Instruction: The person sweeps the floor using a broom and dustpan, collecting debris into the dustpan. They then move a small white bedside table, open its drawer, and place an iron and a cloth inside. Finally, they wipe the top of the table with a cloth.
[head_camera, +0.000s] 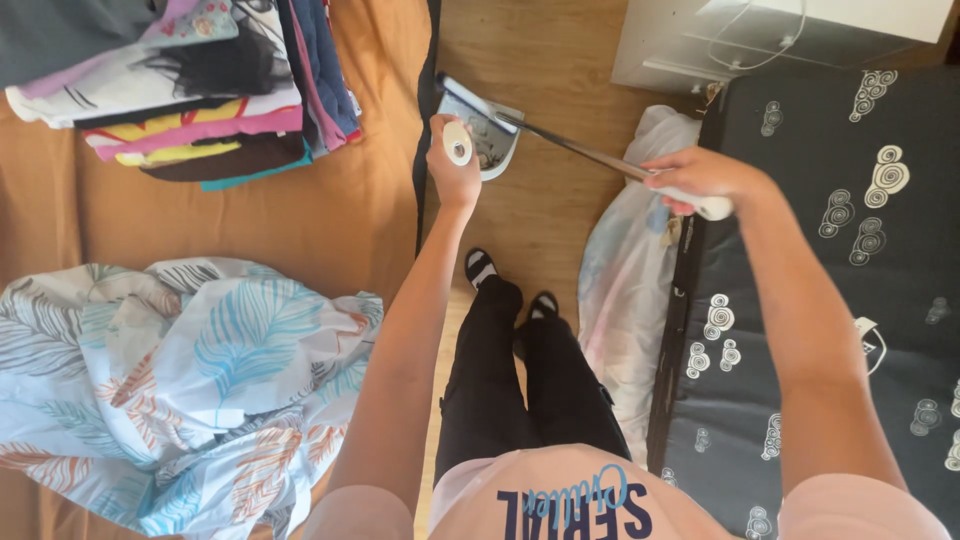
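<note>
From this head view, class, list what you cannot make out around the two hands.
- Head view: the handle in the left hand is wrapped by the fingers; what hangs below cannot be seen.
- The dustpan contents are too small to tell.
- The white cabinet is cut off by the top edge.

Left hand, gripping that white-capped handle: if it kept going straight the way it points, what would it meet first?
Probably the dustpan on the wooden floor, just beyond the left hand. Depth is hard to judge from overhead, so the hand may sit well above it.

Left hand (455, 160) grips a dustpan (482, 132) handle; right hand (700, 175) grips a broomstick (580, 150).
</note>
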